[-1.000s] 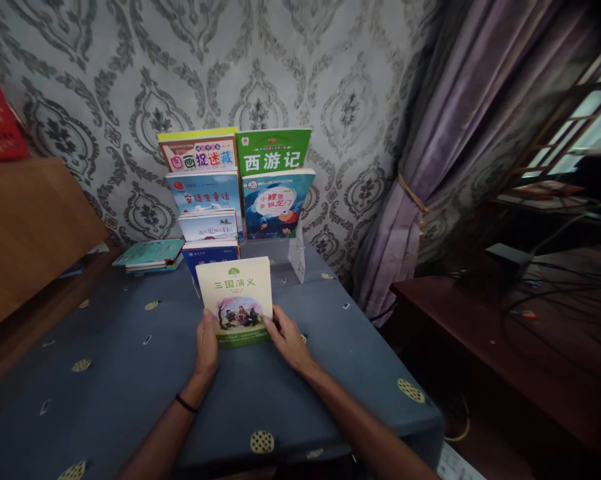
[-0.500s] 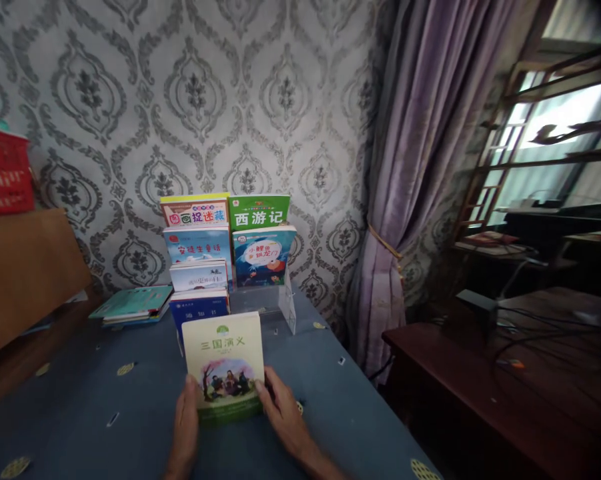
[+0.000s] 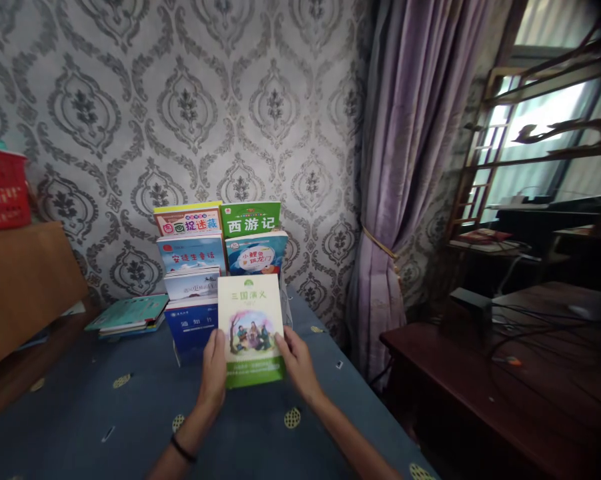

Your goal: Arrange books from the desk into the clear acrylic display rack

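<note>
Between my two hands is a cream and green book (image 3: 251, 327) with a picture of seated figures, held upright, cover facing me. My left hand (image 3: 213, 367) grips its left edge, and my right hand (image 3: 296, 363) grips the right edge. Behind it stands a clear tiered rack (image 3: 286, 308), mostly hidden. The rack's left column holds a blue book (image 3: 190, 330), a pale book (image 3: 193, 285), a light blue book (image 3: 190, 255) and a pink and yellow one (image 3: 187, 221). On its right are a green book (image 3: 251, 219) and a blue fish-story book (image 3: 256, 252).
A stack of thin books (image 3: 130, 313) lies left of the rack on the blue tablecloth (image 3: 130, 407). Farther left, a red basket (image 3: 3, 190) sits on a brown box (image 3: 27, 287). At right are a purple curtain (image 3: 395, 167) and a dark red desk (image 3: 430, 360) with cables.
Both hands have carried the cream and green book up, forward and to the right, so it now covers the rack's lower right part. The camera view has shifted slightly.
</note>
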`<action>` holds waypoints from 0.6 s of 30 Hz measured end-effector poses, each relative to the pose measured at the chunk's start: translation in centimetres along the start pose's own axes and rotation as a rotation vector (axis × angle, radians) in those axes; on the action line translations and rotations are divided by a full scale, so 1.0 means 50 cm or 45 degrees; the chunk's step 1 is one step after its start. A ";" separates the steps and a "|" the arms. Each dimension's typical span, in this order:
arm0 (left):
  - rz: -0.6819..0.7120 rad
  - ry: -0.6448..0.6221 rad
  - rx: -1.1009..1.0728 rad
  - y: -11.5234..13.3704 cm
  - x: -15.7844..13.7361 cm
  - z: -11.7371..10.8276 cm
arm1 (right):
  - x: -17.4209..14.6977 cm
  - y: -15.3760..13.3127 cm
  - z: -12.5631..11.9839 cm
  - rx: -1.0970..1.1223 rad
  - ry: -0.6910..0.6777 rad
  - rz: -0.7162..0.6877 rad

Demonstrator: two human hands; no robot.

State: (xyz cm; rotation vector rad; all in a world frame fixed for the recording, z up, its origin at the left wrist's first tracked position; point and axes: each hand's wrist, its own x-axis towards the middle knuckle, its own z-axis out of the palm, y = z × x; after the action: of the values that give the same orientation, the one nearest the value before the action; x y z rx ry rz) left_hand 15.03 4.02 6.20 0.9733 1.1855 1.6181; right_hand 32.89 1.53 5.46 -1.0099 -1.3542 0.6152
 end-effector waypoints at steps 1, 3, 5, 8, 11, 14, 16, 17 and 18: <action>-0.019 0.010 -0.014 0.016 0.010 0.017 | 0.022 0.000 -0.009 -0.003 -0.004 -0.010; -0.031 -0.011 -0.062 0.040 0.030 0.046 | 0.066 0.002 -0.024 -0.022 -0.025 -0.026; -0.007 -0.081 -0.122 0.055 0.049 0.068 | 0.104 0.003 -0.037 -0.044 -0.047 -0.034; 0.024 -0.136 -0.170 0.060 0.072 0.089 | 0.147 0.004 -0.048 -0.052 -0.072 -0.049; 0.072 -0.119 -0.148 0.059 0.092 0.103 | 0.176 0.005 -0.056 -0.031 -0.095 -0.059; 0.119 -0.123 -0.116 0.061 0.109 0.118 | 0.200 0.005 -0.064 0.003 -0.107 -0.034; 0.130 -0.137 -0.111 0.067 0.119 0.129 | 0.215 0.000 -0.070 0.056 -0.118 -0.015; 0.136 -0.143 -0.112 0.071 0.123 0.134 | 0.222 -0.004 -0.073 0.090 -0.132 -0.005; 0.143 -0.147 -0.115 0.076 0.126 0.139 | 0.229 -0.009 -0.076 0.126 -0.149 0.005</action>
State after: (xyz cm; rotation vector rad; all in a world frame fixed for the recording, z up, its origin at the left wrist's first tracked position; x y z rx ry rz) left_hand 18.81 11.34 12.09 1.0764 0.9866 1.6649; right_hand 38.33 10.20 11.86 -0.9088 -1.4100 0.7465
